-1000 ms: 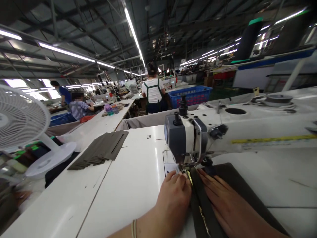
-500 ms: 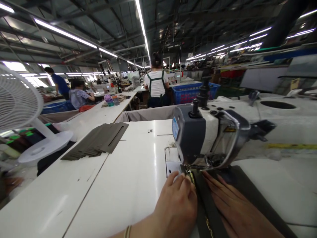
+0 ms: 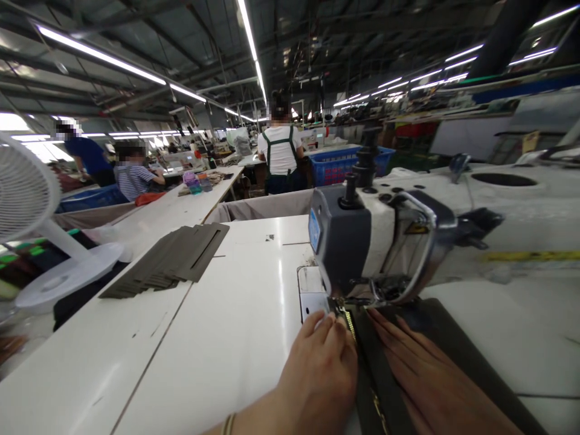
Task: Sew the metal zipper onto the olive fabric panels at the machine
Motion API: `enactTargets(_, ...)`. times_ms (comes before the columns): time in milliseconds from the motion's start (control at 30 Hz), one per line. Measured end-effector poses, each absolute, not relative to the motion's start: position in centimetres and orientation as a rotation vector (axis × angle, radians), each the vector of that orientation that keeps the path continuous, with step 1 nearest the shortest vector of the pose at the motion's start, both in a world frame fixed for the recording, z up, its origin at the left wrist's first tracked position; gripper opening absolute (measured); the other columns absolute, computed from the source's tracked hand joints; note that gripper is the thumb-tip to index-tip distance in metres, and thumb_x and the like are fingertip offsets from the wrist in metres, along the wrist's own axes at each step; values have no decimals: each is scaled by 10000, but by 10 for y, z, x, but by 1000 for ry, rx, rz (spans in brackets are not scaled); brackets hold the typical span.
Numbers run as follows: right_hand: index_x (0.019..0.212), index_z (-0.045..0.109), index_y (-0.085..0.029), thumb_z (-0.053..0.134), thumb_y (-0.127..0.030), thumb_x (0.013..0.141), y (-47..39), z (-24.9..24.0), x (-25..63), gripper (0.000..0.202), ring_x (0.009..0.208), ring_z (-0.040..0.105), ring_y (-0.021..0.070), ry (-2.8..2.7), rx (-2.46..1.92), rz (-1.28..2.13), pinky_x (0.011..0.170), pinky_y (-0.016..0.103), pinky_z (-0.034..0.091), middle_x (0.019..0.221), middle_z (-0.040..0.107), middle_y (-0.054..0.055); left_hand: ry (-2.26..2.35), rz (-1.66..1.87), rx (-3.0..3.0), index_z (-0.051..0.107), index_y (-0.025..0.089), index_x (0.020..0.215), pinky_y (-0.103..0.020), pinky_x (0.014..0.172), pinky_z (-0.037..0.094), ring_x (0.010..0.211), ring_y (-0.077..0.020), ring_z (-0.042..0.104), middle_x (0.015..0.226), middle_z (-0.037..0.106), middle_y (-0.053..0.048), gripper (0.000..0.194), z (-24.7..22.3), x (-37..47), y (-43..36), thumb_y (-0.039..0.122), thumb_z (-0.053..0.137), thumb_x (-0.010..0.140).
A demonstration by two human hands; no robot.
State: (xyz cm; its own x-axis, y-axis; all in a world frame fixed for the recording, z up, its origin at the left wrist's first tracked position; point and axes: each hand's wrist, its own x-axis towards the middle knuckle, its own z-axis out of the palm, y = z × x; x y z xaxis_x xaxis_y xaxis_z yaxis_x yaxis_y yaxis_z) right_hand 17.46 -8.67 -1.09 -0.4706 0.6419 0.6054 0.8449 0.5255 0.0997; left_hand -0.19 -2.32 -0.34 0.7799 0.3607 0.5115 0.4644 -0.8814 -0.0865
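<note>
A white and dark grey sewing machine [image 3: 339, 235] stands at the right, its needle area over a dark olive fabric piece [image 3: 453, 338]. Along the fabric runs a zipper [image 3: 349, 323] with gold teeth. My left hand [image 3: 319, 362] has its fingers curled and pressed together on the zipper's left edge, just in front of the presser area. Flat on the fabric right of the zipper lies my right hand [image 3: 421, 368], fingers stretched toward the machine. The needle itself is hidden behind the machine head.
Dark fabric pieces [image 3: 167, 260] lie in a fanned stack on the white table [image 3: 226, 326]. A white fan [image 3: 67, 272] stands at the left. Beyond are a blue basket [image 3: 338, 166] and a person in a white shirt [image 3: 280, 151]; more people sit or stand at back left.
The view has shifted slightly, so the table and machine sit a little further left. Both hands keep nearly the same place on the fabric by the machine.
</note>
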Motion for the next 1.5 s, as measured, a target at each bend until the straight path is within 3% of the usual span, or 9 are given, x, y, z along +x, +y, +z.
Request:
enactTargets(100, 1464, 108, -30, 271, -25, 815, -87, -6, 173, 669, 1134, 434, 281, -2307, -1208, -575, 882, 452, 486, 1306, 378, 153, -641, -777, -2750, 604, 80, 977, -354, 938, 443, 976, -196, 587, 1024, 626, -106, 214, -2, -2, -25, 106, 403, 907)
enactTargets(367, 1422, 164, 50, 268, -5, 789, -87, -1, 174, 644, 1155, 408, 283, -2383, -1239, -581, 865, 464, 478, 1265, 404, 208, -618, -889, -2724, 619, 70, 954, -347, 906, 462, 938, -202, 606, 981, 640, -109, 353, 3, -2, -25, 115, 269, 945)
enactTargets(500, 1382, 304, 43, 287, -23, 791, -87, 0, 174, 595, 1165, 390, 302, -2404, -1273, -522, 864, 483, 477, 1264, 402, 214, -615, -883, -2730, 621, 73, 940, -358, 889, 477, 920, -201, 613, 975, 640, -118, 375, 5, 0, -25, 127, 250, 955)
enactTargets(700, 1174, 572, 24, 338, -88, 773, -88, -3, 175, 478, 1216, 293, 338, -2507, -1335, -464, 901, 524, 445, 1254, 413, 209, -545, -862, -2699, 605, 75, 936, -349, 838, 508, 888, -192, 620, 934, 635, -117, 340, 5, -1, -21, 107, 267, 949)
enactTargets(1067, 1299, 476, -38, 415, -94, 721, -73, -31, 181, 584, 1182, 362, 309, -2385, -1215, -742, 894, 426, 468, 1229, 460, 156, -503, -1010, -2542, 574, 141, 779, -343, 811, 532, 648, -115, 615, 738, 613, -23, 314, -10, 3, -7, 66, 308, 927)
enactTargets(1367, 1283, 496, -44, 371, -106, 811, -63, -20, 182, 493, 1170, 384, 295, -2365, -1183, -579, 932, 456, 441, 1257, 431, 159, -491, -960, -2553, 544, 144, 758, -324, 827, 528, 633, -133, 595, 682, 570, -23, 178, -17, 6, 6, 98, 433, 890)
enactTargets(1500, 1167, 578, -68, 333, -112, 839, -84, -3, 183, 412, 1140, 425, 282, -2354, -1141, -513, 897, 434, 474, 1214, 464, 160, -535, -860, -2657, 558, 144, 809, -331, 850, 523, 758, -172, 614, 768, 606, -55, 70, -7, 3, 3, 110, 510, 844)
